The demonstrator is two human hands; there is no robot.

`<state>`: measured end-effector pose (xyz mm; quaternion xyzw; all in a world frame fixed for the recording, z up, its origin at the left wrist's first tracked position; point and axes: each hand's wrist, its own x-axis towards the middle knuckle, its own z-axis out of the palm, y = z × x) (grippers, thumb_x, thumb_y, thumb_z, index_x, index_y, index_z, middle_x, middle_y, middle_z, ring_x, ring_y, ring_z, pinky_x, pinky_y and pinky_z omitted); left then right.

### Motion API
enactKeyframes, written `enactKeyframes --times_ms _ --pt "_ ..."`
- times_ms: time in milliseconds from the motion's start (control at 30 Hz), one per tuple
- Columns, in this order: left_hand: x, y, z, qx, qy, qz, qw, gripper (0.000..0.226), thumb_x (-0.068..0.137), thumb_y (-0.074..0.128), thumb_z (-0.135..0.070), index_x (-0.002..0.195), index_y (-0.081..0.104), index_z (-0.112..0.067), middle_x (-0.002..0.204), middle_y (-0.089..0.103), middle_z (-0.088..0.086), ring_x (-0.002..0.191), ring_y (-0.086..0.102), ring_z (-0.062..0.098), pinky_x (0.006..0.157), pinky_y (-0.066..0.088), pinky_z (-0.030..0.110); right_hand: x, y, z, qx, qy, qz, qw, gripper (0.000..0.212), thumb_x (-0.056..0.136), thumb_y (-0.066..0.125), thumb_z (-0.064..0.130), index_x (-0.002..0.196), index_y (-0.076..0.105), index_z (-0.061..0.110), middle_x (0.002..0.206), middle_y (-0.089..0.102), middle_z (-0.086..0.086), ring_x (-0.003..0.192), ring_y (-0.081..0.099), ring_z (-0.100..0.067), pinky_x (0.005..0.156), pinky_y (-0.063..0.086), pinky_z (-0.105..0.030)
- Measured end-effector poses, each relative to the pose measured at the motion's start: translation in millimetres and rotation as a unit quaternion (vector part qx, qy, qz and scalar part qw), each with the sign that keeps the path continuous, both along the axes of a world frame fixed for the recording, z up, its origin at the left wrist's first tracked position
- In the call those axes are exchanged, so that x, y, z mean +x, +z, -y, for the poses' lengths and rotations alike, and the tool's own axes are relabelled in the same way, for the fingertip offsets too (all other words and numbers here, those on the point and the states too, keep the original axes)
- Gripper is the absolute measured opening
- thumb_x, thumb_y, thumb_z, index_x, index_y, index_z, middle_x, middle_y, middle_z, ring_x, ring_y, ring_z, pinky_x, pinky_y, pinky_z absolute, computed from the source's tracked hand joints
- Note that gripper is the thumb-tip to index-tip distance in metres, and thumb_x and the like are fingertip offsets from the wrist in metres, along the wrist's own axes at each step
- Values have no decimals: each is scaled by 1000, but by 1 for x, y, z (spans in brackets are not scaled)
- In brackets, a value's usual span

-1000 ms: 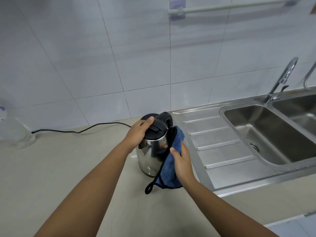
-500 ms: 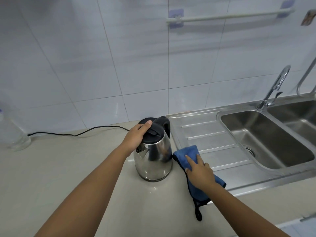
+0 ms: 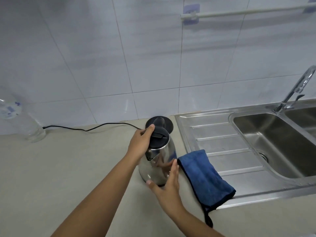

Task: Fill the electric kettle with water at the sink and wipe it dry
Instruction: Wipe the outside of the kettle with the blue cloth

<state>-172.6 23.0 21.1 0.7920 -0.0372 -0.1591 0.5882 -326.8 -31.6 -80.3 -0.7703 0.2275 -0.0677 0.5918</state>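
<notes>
1. Two bare hands are at the electric kettle (image 3: 156, 161), a shiny steel one with a black lid, which is near the middle of the beige table (image 3: 51, 177) and leans a little to the right; whether its bottom rests on the table I cannot tell.
2. The left hand (image 3: 141, 144) is wrapped over the kettle's top, fingers closed around the lid's rim on the far left side.
3. The right hand (image 3: 168, 183) is spread open against the kettle's lower right side and bottom edge, thumb under the near edge, gripping nothing else.
4. A blue cloth (image 3: 203, 178) with a dark edge and a hanging loop lies just right of the kettle, half on the sink's ribbed steel drainboard (image 3: 220, 134) and half over its front rim onto the table.
5. Behind the kettle sits its round black base (image 3: 168, 124), with a black power cord (image 3: 85, 128) running left along the wall.
6. A clear plastic bottle (image 3: 18, 117) stands at the far left.
7. To the right are the steel sink basin (image 3: 277, 141) and a chrome tap (image 3: 297, 88).
8. White wall tiles (image 3: 153, 57) rise behind, carrying a white rail (image 3: 248, 11) on stick-on hooks.
</notes>
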Motion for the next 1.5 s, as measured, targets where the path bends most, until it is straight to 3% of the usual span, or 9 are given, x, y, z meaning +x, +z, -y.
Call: enactKeyframes --times_ms 200,467,700,900,1000,1067,1233,1333,1500 --pt "8 11 -12 -46 41 -67 996 58 89 35 -69 104 59 -18 97 65 -3 86 62 12 50 49 23 20 -7 1 25 -37 5 999 141 55 78 71 154 -19 47 168 -11 11 153 3 -21 122 20 -50" --pt "66 -3 -5 -5 29 59 998 62 93 35 -61 143 38 -24 142 42 -11 123 38 6 96 27 28 42 -10 72 47 62 -9 997 130 61 84 54 156 -3 51 158 37 12 142 40 -11 111 39 -33" --pt "74 -27 15 -56 -22 52 997 38 93 38 -59 111 56 -30 106 59 -15 99 56 -1 74 38 15 38 -11 55 73 -30 41 996 104 82 82 10 161 18 29 140 53 7 126 54 -1 92 47 -13" --pt "72 -32 14 -102 26 64 992 20 95 45 -47 101 55 -30 102 58 -12 87 58 -8 71 43 8 38 -6 33 125 -114 78 982 66 99 61 8 157 34 23 147 53 4 118 52 17 90 37 3" --pt "70 -35 3 -100 91 84 987 39 88 50 -48 103 59 -13 100 58 0 86 57 11 83 48 31 49 -3 46 179 -122 86 972 60 98 60 29 154 43 14 152 50 -6 138 47 -15 106 38 -15" --pt "70 -35 -9 -55 111 88 988 55 80 49 -59 107 59 -13 110 58 5 98 56 21 92 46 42 56 -3 48 182 -137 76 971 86 80 57 60 150 49 10 146 55 -8 133 51 -22 91 42 -2" --pt "70 -39 -30 3 90 73 993 45 79 47 -71 105 57 -37 123 46 2 113 48 18 100 37 35 68 4 46 161 -185 75 967 118 60 51 95 139 60 8 118 68 8 95 56 24 73 32 13" --pt "74 -36 -32 -49 79 43 995 51 90 48 -57 118 50 -15 122 48 6 109 51 18 100 38 33 86 6 48 208 -215 83 951 128 36 51 103 123 67 11 105 68 11 72 55 29 71 38 4" --pt "66 -34 -24 -68 116 28 991 61 87 48 -64 115 40 -11 109 52 2 99 54 20 96 43 37 97 15 42 248 -211 50 944 79 89 40 77 145 52 23 147 55 -3 130 52 -13 99 33 -18"
